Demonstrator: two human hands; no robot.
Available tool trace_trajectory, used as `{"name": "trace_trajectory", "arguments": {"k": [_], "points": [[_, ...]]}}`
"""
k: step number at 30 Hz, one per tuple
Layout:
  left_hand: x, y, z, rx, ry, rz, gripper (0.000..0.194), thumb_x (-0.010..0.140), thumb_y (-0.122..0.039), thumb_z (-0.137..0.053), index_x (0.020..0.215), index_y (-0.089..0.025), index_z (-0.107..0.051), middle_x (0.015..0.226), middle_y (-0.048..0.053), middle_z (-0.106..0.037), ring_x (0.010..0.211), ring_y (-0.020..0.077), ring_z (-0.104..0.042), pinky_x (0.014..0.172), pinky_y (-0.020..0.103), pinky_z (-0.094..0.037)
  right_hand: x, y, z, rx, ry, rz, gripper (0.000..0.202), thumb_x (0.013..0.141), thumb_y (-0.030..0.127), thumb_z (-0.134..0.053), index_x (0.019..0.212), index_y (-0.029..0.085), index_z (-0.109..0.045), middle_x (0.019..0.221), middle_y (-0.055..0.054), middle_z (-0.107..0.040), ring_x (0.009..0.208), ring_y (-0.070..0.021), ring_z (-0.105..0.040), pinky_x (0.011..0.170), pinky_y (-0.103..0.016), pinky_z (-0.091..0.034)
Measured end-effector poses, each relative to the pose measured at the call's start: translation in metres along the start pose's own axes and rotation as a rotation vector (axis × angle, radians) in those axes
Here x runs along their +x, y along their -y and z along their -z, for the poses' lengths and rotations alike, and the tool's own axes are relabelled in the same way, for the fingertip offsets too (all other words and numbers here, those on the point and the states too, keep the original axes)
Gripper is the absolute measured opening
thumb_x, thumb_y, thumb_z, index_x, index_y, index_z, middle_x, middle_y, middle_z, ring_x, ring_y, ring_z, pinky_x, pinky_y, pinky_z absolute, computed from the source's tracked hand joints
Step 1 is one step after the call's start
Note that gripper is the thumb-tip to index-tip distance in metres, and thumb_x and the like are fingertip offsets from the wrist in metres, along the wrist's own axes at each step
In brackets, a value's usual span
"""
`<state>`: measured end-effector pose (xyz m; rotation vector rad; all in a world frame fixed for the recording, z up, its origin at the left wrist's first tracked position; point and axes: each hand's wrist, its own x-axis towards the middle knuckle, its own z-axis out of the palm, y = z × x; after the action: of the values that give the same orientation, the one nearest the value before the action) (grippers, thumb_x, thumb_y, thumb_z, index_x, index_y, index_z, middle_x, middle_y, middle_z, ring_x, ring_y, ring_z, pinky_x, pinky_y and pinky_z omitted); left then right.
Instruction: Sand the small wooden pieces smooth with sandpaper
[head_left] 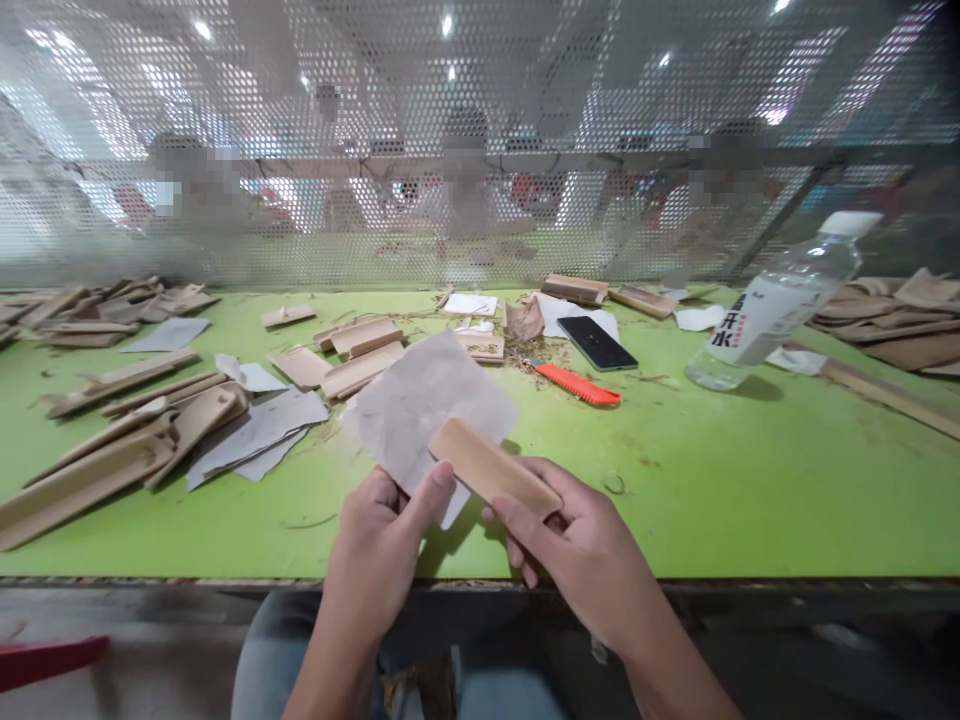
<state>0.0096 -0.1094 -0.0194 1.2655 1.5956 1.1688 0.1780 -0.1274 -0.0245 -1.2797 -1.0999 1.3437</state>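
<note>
My left hand (390,540) pinches a sheet of grey paper (427,395) near its lower corner, its thumb also at the left end of a tan strip. The smooth tan strip (487,465) slants across the front of the paper. At the strip's right end, my right hand (570,530) holds it between thumb and fingers. Both hands are above the front edge of the green table (697,500). Beyond them lies an orange cutter (577,384), with a black phone (597,343) behind it.
A tilted-looking water bottle (780,300) stands at the right. Tan pieces (97,470) and grey papers (259,430) lie at the left. A brown pile (892,320) is at the far right. Behind the table rises a perforated screen (375,240), with blurred people beyond.
</note>
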Motion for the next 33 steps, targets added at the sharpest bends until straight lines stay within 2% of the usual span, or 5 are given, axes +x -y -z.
{"name": "trace_trajectory", "arguments": {"k": [10, 16, 20, 28, 33], "points": [[0.007, 0.007, 0.004, -0.052, 0.195, 0.006, 0.041, 0.091, -0.058, -0.066, 0.087, -0.017, -0.066, 0.078, 0.001, -0.066, 0.072, 0.0175, -0.057, 0.064, 0.028, -0.044, 0.002, 0.005, 0.007, -0.045, 0.229, -0.047, 0.035, 0.094, 0.050, -0.069, 0.110, 0.021, -0.059, 0.081, -0.001, -0.073, 0.047, -0.0077, -0.052, 0.042, -0.017, -0.043], [0.007, 0.012, 0.003, 0.166, 0.107, -0.021, 0.053, 0.093, -0.066, -0.056, 0.065, -0.022, -0.042, 0.062, -0.006, -0.039, 0.058, 0.0121, -0.037, 0.052, 0.026, -0.031, 0.004, 0.008, 0.010, -0.063, 0.348, -0.093, 0.016, 0.103, 0.037, -0.053, 0.100, 0.021, -0.054, 0.070, 0.003, -0.068, 0.047, -0.0090, -0.056, 0.047, -0.020, -0.048], [0.006, 0.008, 0.000, 0.186, 0.070, -0.080, 0.050, 0.096, -0.062, -0.052, 0.066, -0.022, -0.043, 0.062, -0.006, -0.039, 0.058, 0.0124, -0.037, 0.053, 0.026, -0.031, 0.001, 0.007, 0.008, -0.144, 0.377, -0.047, 0.018, 0.104, 0.032, -0.048, 0.096, 0.019, -0.059, 0.072, 0.001, -0.068, 0.051, -0.0102, -0.056, 0.053, -0.023, -0.051], [0.012, 0.001, 0.015, 0.318, 0.183, -0.108, 0.050, 0.099, -0.058, -0.044, 0.064, -0.023, -0.040, 0.061, -0.004, -0.044, 0.058, 0.0142, -0.044, 0.053, 0.026, -0.032, 0.001, -0.002, 0.038, 0.141, 0.132, 0.042, 0.028, 0.098, 0.042, -0.061, 0.097, 0.015, -0.067, 0.078, -0.003, -0.071, 0.055, -0.0113, -0.058, 0.050, -0.022, -0.046], [0.011, -0.008, 0.002, 0.318, 0.142, -0.332, 0.034, 0.104, -0.040, -0.046, 0.082, -0.019, -0.062, 0.077, 0.001, -0.067, 0.074, 0.0191, -0.063, 0.069, 0.029, -0.048, 0.010, 0.004, 0.043, 0.349, 0.002, 0.015, 0.022, 0.088, 0.033, -0.072, 0.099, 0.015, -0.068, 0.101, -0.012, -0.079, 0.084, -0.0212, -0.075, 0.075, -0.030, -0.062]]}}
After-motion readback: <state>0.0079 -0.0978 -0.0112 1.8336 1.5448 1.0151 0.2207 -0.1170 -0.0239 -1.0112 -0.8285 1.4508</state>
